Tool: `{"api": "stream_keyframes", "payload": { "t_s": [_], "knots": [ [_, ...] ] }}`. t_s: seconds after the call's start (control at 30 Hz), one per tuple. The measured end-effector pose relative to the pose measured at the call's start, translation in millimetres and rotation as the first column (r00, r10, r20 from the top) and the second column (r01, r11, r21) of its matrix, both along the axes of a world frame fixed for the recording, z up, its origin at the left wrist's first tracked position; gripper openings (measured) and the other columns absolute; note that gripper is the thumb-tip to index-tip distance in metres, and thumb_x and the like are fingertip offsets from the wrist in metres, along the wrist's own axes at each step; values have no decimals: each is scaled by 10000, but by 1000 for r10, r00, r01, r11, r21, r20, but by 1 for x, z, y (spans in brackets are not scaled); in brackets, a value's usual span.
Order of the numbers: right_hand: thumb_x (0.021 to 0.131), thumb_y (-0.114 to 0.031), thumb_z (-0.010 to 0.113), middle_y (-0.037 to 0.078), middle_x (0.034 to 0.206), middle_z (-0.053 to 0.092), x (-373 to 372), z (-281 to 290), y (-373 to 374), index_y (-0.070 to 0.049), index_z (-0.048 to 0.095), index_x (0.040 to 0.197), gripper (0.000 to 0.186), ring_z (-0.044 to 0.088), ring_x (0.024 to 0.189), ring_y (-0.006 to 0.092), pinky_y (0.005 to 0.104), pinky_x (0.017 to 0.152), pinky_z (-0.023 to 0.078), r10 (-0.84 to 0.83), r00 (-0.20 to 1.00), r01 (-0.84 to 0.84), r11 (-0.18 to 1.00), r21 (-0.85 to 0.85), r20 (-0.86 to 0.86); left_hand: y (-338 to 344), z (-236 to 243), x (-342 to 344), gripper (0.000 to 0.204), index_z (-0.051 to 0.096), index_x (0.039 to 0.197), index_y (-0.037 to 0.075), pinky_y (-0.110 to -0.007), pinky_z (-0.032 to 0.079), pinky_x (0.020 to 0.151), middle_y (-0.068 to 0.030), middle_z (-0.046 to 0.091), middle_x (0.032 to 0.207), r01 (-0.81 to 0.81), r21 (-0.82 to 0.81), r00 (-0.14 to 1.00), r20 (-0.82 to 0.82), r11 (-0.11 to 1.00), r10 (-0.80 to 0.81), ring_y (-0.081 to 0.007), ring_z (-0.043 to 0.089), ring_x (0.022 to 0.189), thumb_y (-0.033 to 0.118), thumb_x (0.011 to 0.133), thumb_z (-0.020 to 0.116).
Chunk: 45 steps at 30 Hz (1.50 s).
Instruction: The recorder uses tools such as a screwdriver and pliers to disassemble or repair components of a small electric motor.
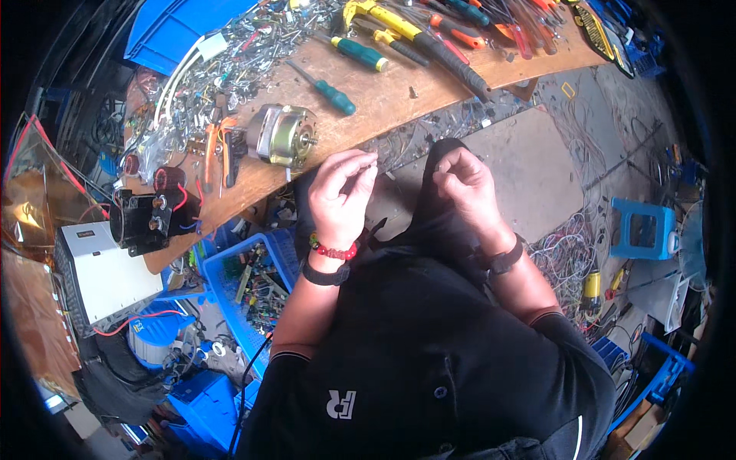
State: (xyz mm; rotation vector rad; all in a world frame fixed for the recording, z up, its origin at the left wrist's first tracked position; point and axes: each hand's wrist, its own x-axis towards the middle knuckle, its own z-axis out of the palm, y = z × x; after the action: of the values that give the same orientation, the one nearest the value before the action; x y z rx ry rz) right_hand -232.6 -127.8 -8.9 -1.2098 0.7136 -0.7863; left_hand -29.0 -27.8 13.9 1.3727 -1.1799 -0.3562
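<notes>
My left hand (343, 193) is raised just off the front edge of the workbench, its thumb and fingers pinched together. Whatever sits at those fingertips is too small to name. To its right, apart from it, my right hand (466, 186) is curled with thumb against forefinger above my dark-clothed leg; anything inside it is hidden. Nearest to the left hand, a round metal electric motor (285, 136) with a short shaft rests on the bench edge. Beside the motor lie orange-handled pliers (226, 153). A green-handled screwdriver (333, 98) lies farther back on the wood.
Loose screws and small metal parts (238, 69) cover the back left of the workbench (399, 100). A yellow hammer (422, 38) and several hand tools lie along the back. Below left stands a blue basket (222, 268) of scrap; tangled wires (563, 253) and a blue stool (644, 230) are at right.
</notes>
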Motion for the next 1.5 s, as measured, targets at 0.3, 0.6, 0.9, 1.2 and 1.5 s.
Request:
{"api": "stream_keyframes", "payload": {
  "t_s": [0.3, 0.6, 0.9, 1.2, 1.5],
  "knots": [
    [904, -66, 610, 2, 793, 625, -11, -11, -2, -50, 580, 907, 34, 556, 626, 57, 204, 568, 446, -28, 999, 27, 998, 56, 15, 4, 6, 1, 182, 727, 1043, 8, -256, 533, 688, -71, 640, 1011, -50, 55, 998, -23, 997, 52, -137, 655, 813, -11, 863, 721],
    [904, -69, 616, -6, 786, 625, -10, -11, -3, -53, 585, 911, 36, 555, 624, 51, 200, 561, 442, -19, 1000, 19, 997, 71, -3, 4, -4, 2, 150, 699, 1001, -8, -242, 528, 645, -64, 626, 1013, -18, -18, 997, -77, 1000, 16, -113, 635, 764, -39, 857, 721],
    [907, -56, 611, -9, 781, 622, -10, -13, -2, -53, 582, 901, 30, 557, 622, 49, 199, 563, 444, -18, 1000, 16, 997, 78, 20, 8, -11, 5, 274, 650, 1099, 1, -242, 503, 828, -30, 619, 1040, -3, 37, 987, -161, 999, 9, -109, 605, 936, -81, 848, 720],
    [904, -40, 594, -5, 785, 621, -9, -15, 3, -47, 580, 901, 15, 550, 615, 54, 202, 560, 441, -11, 1000, 9, 997, 73, 29, 16, -9, -1, 282, 606, 1088, 18, -233, 511, 819, -39, 664, 985, 24, 29, 906, -423, 999, -9, -98, 619, 894, -76, 851, 726],
    [905, -47, 588, -8, 791, 620, -8, -14, 0, -50, 585, 914, 10, 547, 621, 56, 206, 563, 439, -1, 1000, 1, 997, 75, 1, 10, -16, 3, 243, 609, 1033, 15, -244, 510, 843, -74, 644, 1062, 47, -71, 917, -391, 996, -71, -122, 611, 960, -99, 844, 712]
  ]
}}
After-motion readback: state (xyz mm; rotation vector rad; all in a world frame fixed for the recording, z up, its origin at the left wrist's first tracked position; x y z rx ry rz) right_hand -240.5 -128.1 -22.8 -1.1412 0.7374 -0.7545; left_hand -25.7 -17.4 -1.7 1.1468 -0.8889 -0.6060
